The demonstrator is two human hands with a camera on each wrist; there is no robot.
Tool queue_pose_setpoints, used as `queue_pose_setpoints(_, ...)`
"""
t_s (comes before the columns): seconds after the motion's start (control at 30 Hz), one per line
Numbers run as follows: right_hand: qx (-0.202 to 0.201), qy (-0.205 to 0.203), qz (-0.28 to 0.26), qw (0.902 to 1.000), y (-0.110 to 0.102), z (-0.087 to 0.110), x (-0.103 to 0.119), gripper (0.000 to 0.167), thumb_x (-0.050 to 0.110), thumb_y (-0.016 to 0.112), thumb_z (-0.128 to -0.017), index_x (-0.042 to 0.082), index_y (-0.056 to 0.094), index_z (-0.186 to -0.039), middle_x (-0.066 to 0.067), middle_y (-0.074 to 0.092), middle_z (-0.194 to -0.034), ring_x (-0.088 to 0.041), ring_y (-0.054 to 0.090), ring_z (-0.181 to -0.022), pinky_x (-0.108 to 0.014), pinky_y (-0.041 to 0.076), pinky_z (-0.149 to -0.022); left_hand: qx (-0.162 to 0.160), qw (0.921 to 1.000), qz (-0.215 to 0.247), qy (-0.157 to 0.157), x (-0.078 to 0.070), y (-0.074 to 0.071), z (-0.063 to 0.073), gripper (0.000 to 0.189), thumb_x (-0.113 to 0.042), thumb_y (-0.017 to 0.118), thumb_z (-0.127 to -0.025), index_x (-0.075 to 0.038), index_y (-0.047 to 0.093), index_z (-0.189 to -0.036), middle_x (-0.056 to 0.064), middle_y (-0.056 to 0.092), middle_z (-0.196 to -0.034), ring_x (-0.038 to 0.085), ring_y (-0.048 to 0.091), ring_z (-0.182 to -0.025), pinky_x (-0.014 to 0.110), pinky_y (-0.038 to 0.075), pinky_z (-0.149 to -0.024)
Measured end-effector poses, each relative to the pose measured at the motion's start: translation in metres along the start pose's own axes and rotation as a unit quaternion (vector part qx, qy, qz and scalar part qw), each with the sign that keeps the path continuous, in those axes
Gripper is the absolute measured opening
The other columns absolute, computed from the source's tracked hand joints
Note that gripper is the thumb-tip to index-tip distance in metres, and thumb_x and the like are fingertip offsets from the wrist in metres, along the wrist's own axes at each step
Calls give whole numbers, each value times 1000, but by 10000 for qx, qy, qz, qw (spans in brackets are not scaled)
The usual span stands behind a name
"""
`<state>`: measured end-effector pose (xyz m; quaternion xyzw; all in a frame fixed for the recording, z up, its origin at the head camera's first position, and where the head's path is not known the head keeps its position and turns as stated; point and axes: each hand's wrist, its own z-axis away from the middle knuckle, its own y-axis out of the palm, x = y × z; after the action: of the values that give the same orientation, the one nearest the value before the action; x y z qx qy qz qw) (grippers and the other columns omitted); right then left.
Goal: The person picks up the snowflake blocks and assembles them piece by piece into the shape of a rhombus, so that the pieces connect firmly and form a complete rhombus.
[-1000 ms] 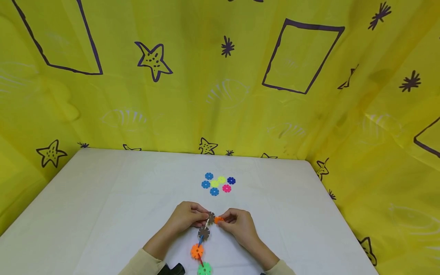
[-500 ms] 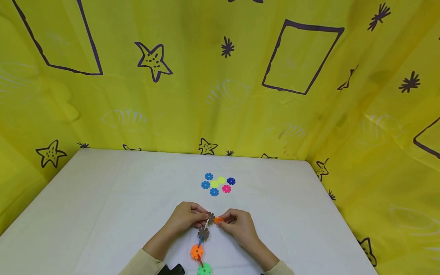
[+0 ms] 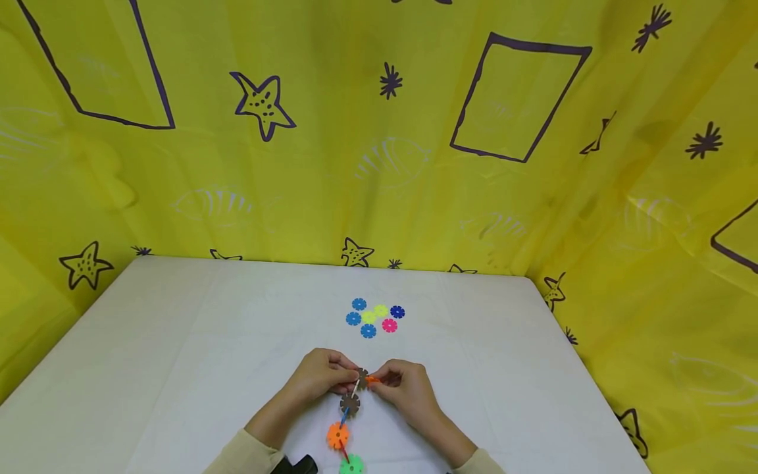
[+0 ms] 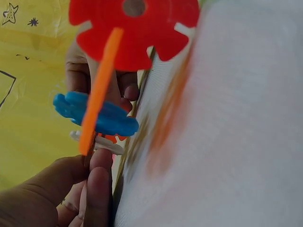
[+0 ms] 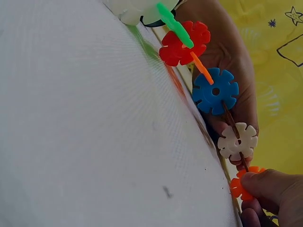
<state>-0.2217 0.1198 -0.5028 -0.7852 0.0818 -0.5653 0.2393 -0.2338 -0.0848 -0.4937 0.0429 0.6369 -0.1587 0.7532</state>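
My left hand [image 3: 322, 372] pinches the brown notched disc [image 3: 363, 379] at the far end of a chain of interlocking plastic snowflake discs. My right hand [image 3: 410, 390] grips an orange disc [image 5: 242, 184] between thumb and fingers; its edge meets the brown disc's right side. From there the chain runs toward me through a white disc [image 5: 238, 142], another brown disc [image 3: 350, 404], a blue one [image 5: 215, 91], an orange one [image 3: 338, 436], a red one [image 5: 184, 43] and a green one [image 3: 352, 465]. Fingertips partly cover both pinched discs.
Beyond the hands, loose discs lie grouped on the white table [image 3: 249, 316]: several light-blue ones [image 3: 353, 318], two yellow ones [image 3: 381, 310], a dark-blue one [image 3: 397, 312] and a pink one [image 3: 389, 325]. A yellow patterned curtain [image 3: 331, 164] borders the table. Something black [image 3: 296, 465] shows beside the left sleeve.
My right hand has shifted slightly left, bringing the orange disc against the brown one; the orange disc now looks narrower. The left hand keeps its pinch, and the loose discs stay put.
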Motion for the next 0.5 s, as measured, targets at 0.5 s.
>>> queue_pose_setpoints(0.5,71,264,-221,9994,1,-1,-1,10,7,82,-78,9,76,-85,-4,74,-81,-2,61,-64,-18,55,-60,134,9998,151,-88,0,-3,-1,20,-8,75,-85,7,71,-98,12,75,-84,6,65,-61,23,59,-62)
